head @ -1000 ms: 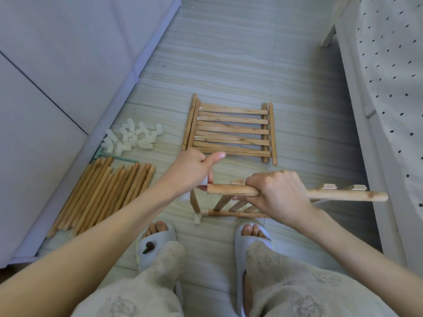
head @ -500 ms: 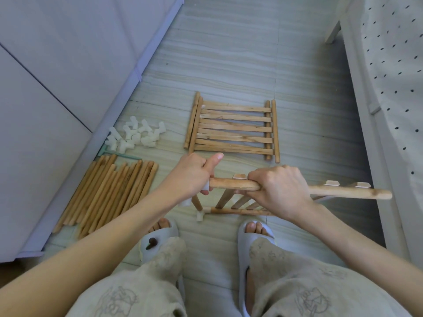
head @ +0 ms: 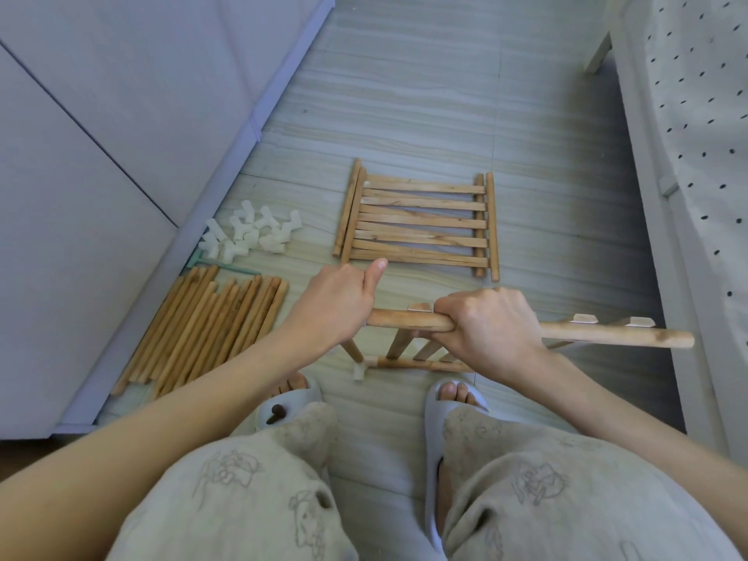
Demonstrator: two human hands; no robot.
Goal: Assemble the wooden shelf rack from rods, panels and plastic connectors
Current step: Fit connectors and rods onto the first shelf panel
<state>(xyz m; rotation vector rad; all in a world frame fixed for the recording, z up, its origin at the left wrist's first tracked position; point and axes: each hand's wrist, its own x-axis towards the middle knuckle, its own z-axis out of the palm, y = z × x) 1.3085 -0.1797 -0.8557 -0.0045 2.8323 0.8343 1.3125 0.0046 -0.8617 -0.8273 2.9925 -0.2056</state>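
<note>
1. Your right hand [head: 487, 327] is wrapped round the long rod [head: 607, 336], fingers curled over the top of it and gripping it near its left end; the rod lies level across the view and runs out to the right, towards the dotted bedding [head: 696, 115]
2. Your left hand [head: 338, 303] sits at the rod's left tip with its fingers curled and the thumb stuck out forward; whatever it grips there is hidden under the palm, so you cannot tell what it holds
3. The rod tops a part-built frame [head: 409, 354] that stands on the floor [head: 425, 95] just ahead of your slippers [head: 453, 402]; slats slope down from it to a lower rod, which ends at the left in a white connector [head: 360, 368]
4. Two pale clips [head: 585, 317] sit on the rod's far side, to the right of your right hand
5. A finished slatted panel [head: 421, 224] lies flat on the floor beyond your hands, with loose rods along its left and right edges
6. A heap of white plastic connectors [head: 251, 234] lies by the cabinet [head: 121, 115] on the left; the bundle of spare rods [head: 202, 332] lies just nearer you, with a thin green tool [head: 230, 267] between the two
</note>
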